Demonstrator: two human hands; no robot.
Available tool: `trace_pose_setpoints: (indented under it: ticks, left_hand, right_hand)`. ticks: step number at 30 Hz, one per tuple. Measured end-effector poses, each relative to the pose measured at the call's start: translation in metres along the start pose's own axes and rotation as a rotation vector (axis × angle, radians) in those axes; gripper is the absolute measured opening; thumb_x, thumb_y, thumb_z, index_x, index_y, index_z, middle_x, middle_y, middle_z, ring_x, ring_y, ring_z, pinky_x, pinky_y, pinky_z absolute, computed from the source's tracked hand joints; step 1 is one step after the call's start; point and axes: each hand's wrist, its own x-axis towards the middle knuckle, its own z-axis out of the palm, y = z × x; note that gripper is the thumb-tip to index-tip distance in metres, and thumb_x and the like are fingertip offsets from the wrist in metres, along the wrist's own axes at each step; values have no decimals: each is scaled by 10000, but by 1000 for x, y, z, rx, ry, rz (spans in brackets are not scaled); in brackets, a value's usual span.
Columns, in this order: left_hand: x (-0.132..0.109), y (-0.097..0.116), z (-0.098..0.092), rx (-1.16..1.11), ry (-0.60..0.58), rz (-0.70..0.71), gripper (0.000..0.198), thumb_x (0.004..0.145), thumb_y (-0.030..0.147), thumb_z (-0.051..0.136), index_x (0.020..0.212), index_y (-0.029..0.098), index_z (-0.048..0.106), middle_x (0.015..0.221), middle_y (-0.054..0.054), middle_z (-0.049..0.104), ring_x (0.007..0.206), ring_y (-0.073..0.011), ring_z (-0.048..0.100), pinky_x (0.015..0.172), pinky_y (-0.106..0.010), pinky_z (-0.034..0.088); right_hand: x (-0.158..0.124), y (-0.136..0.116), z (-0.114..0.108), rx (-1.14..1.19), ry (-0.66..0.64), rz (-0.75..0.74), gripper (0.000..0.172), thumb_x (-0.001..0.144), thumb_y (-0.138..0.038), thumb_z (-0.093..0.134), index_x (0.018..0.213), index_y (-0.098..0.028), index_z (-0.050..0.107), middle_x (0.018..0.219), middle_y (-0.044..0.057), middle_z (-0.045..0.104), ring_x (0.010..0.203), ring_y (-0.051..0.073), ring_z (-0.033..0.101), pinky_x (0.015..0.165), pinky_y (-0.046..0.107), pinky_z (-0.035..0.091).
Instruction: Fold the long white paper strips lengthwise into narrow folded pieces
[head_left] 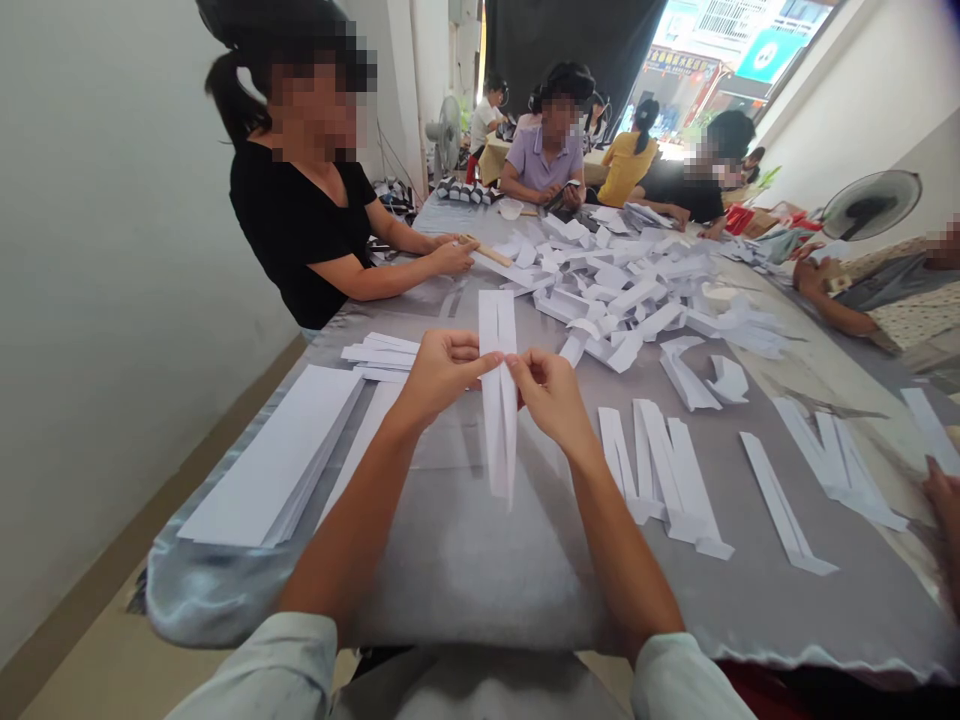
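Gray cloth-covered table point(465, 570) spanned mid-frame; folded-paper heap point(626, 290) sat upper right of center, white sheet stack point(274, 455) lower left. Left hand point(442, 375) and right hand point(553, 395) both pinched one creased paper strip point(492, 420) at frame center, grips close together.

Table draped in shiny grey cloth point(465, 585). Near left corner: one stack of long, flat white paper sheets point(274, 455), edges fanned. Towards the far edge, I note a loose heap of bent white paper pieces point(626, 290). Right of centre, nearer the front edge: creased white paper strips point(660, 455).
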Motion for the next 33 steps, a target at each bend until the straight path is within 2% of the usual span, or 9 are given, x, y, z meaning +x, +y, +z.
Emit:
trace_pose_setpoints:
  ticks: [3,6,12,18,27,29,31,33]
  left_hand:
    - [-1,3,-2,14,-89,-41,425,716,490,951,984,176,850,921,-107,830,867,-277,790,665,-336,631]
    - [-1,5,-4,21,-114,-50,415,728,452,945,1030,180,859,941,-109,836,866,-266,790,659,-317,619]
    - [-1,5,-5,-3,-12,-15,372,748,424,932,998,159,854,958,-123,836,852,-276,793,641,-314,597]
    - [3,-1,-2,-33,37,-16,407,777,507,910,972,157,838,942,-120,832,798,-256,782,615,-303,584]
    - [6,-3,-2,-71,96,2,416,730,495,941,926,147,824,883,-99,821,716,-220,742,585,-293,554]
    - [5,-2,-1,-79,115,10,418,730,495,944,930,148,822,896,-98,824,726,-218,742,595,-292,557]
    - [4,-1,-1,-61,60,2,407,757,493,931,959,155,829,919,-100,828,770,-228,759,626,-295,572]
    - [3,1,-2,-29,-49,-27,393,788,493,912,987,163,840,947,-108,832,839,-247,781,679,-309,597]
  right_hand:
    - [0,0,2,-134,78,-67,473,1049,-566,586,713,-238,531,619,-16,567,571,150,527,559,292,413]
    - [0,-1,5,-143,104,-70,457,1053,-563,575,732,-240,535,627,-13,574,572,156,538,557,294,408]
    - [0,0,2,63,-49,36,509,993,-675,626,739,-239,556,641,-5,595,552,174,612,516,295,503]
    - [-4,-4,3,-59,-40,-26,475,1024,-619,595,746,-239,540,631,-15,589,543,151,596,528,279,479]
    - [-6,-7,5,96,-197,75,496,978,-665,641,770,-216,611,662,-4,606,559,144,603,496,263,547]
    - [-6,-5,4,70,-188,61,488,989,-643,640,755,-218,599,653,-6,609,541,144,608,493,263,534]
    - [-6,-5,3,18,-127,38,484,1008,-626,623,742,-224,580,631,-8,605,526,147,610,491,264,509]
    - [-5,-5,2,-37,-55,20,487,1016,-624,610,735,-228,569,613,-8,599,512,148,605,486,267,485]
